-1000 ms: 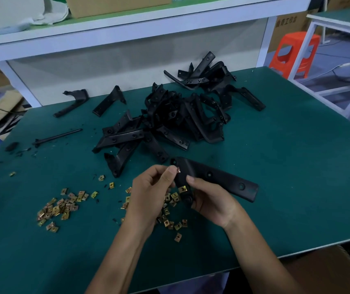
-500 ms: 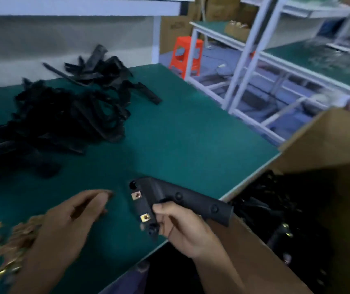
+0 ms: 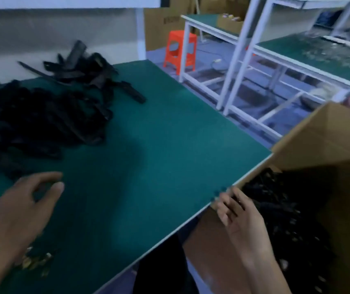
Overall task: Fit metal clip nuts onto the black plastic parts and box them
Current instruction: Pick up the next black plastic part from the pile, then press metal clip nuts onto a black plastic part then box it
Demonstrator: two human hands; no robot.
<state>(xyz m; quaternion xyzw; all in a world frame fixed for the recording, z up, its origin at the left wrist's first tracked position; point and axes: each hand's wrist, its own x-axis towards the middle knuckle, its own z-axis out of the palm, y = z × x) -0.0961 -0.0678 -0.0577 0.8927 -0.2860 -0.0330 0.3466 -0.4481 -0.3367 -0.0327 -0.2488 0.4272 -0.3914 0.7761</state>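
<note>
A heap of black plastic parts (image 3: 42, 115) lies on the green table (image 3: 159, 145) at the left and back. Brass clip nuts (image 3: 35, 262) lie near the table's front edge, partly under my left hand (image 3: 21, 215), which hovers over the table with loosely curled fingers and holds nothing. My right hand (image 3: 240, 215) is over the open cardboard box (image 3: 329, 141) just off the table's right edge, fingers spread and empty. Black finished parts (image 3: 286, 209) fill the box. The view is blurred.
An orange plastic stool (image 3: 180, 52) stands on the floor behind the table. White-framed workbenches (image 3: 244, 66) with green tops stand to the right. A white wall panel and shelf run along the table's back edge.
My right hand carried the fitted black part right, past the table edge, and released it into the box. My left hand drew away from it. The view swung right.
</note>
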